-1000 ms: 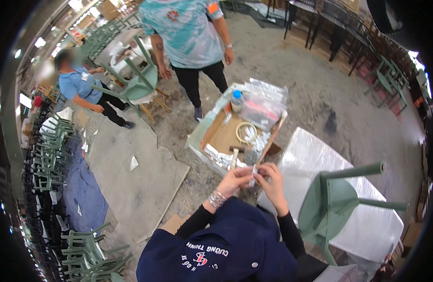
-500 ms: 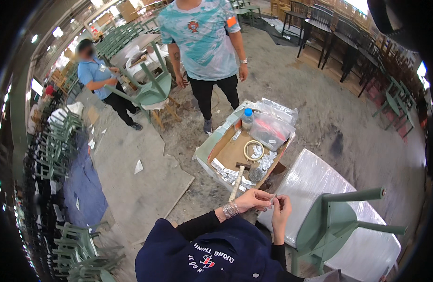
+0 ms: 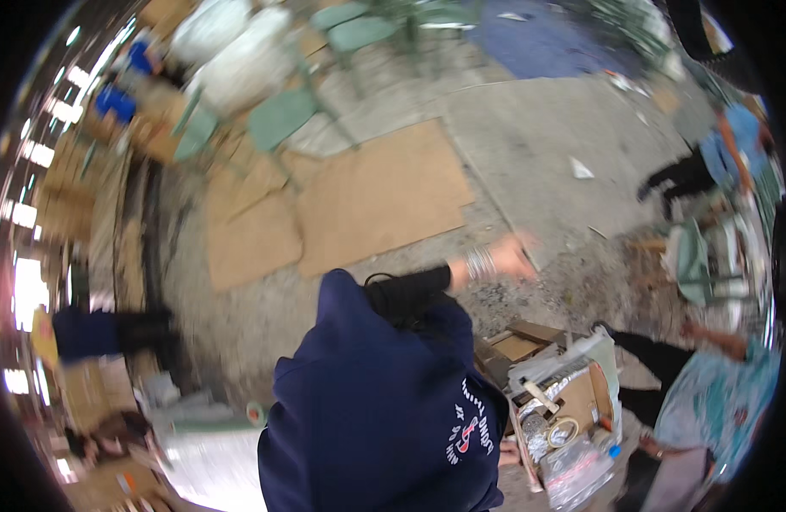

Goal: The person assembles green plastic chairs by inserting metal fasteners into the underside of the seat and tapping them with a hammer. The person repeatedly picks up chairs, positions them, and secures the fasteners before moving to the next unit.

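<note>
My left hand (image 3: pixel 511 258), with several thin bracelets at its wrist, reaches out over the concrete floor. Motion smears its fingers, so I cannot tell whether it holds anything. Low down beside the carton (image 3: pixel 612 375), part of my right hand (image 3: pixel 509 453) shows past my dark blue top, its fingers mostly hidden. Inside the carton are a hammer (image 3: pixel 541 396), a roll of tape (image 3: pixel 564 432), a ball of steel wool (image 3: pixel 535 426), a blue-capped bottle (image 3: pixel 613 450) and clear plastic bags (image 3: pixel 572 474).
Brown cardboard sheets (image 3: pixel 380 200) cover part of the floor. Green chairs (image 3: pixel 282 118) and white bundles (image 3: pixel 244 60) stand beyond. One person in light blue (image 3: pixel 726 154) and another in a teal patterned shirt (image 3: pixel 713 392) are at the right; a third person (image 3: pixel 90 333) is at the left.
My view has swung round to the left, and the carton now lies at lower right. My hands, together before, are apart; the left reaches outward. The upturned green chair has left the foreground.
</note>
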Action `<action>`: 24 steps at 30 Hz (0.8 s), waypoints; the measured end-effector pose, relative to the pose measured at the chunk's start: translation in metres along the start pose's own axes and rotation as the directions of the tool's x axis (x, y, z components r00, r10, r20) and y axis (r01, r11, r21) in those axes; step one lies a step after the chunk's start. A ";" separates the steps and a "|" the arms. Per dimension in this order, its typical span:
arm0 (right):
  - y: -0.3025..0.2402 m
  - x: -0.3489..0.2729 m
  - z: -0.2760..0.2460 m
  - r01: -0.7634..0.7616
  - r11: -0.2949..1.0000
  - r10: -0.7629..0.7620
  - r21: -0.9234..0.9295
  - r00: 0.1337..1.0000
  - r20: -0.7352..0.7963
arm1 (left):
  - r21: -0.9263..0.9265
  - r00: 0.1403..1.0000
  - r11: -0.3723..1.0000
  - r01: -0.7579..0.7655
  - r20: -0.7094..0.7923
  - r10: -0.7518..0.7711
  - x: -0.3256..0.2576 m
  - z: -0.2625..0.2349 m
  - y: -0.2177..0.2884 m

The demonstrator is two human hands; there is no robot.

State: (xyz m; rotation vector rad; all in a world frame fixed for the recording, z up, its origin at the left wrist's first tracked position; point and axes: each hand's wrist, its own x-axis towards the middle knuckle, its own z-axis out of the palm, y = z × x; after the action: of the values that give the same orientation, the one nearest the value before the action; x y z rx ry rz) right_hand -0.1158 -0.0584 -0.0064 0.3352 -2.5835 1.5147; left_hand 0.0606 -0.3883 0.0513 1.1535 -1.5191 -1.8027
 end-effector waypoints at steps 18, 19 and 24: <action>0.233 0.074 0.022 -0.414 0.878 0.424 -0.241 0.905 -0.009 | 0.007 0.235 0.394 0.919 -0.812 -0.534 -0.352 -0.431 -0.224; 0.236 0.074 0.010 -0.377 0.903 0.374 -0.206 0.926 -0.055 | 0.115 0.360 0.548 0.829 -0.860 -0.363 -0.328 -0.432 -0.227; 0.154 0.103 -0.001 0.009 1.000 -0.008 0.008 0.999 -0.047 | -0.012 0.647 0.892 0.453 -0.684 -0.338 -0.197 -0.343 -0.255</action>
State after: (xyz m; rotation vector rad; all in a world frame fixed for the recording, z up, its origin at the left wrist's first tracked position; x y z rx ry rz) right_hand -0.2548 0.0026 -0.1129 0.3076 -2.5380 1.5116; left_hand 0.4872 -0.3466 -0.1436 2.0804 -1.0182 -1.2477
